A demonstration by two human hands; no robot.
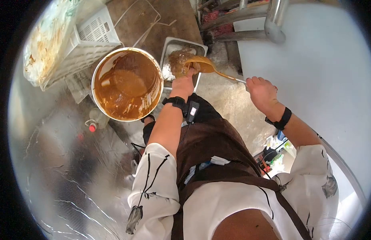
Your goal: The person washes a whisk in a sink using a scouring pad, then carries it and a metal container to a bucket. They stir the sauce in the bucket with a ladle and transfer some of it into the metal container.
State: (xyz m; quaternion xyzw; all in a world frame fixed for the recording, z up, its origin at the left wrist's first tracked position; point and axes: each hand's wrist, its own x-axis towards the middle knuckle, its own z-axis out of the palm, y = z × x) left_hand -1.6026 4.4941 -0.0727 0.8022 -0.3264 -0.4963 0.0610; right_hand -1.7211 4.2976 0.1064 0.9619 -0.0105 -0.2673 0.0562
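A long-handled ladle point(204, 65), its bowl coated in brown sauce, is held by the end of its handle in my right hand point(262, 93), fingers wrapped round it. The ladle's bowl is tilted over a rectangular metal pan point(199, 49). My left hand point(183, 84) is over the pan, its curled fingers at the lip of the bowl; the fingertips are partly hidden. In the pan lies a wet, glossy brownish mass point(178, 60). Left of the pan stands a white-rimmed bucket point(127, 84), its inside smeared with brown sauce and more sauce at the bottom.
A white plastic crate point(93, 36) and a stained clear plastic bag point(49, 52) are at the upper left. Below the bucket is a clear bottle with a red cap point(92, 127). A pale tabletop point(313, 60) spans the right side, with a metal pipe point(275, 24) at its far edge.
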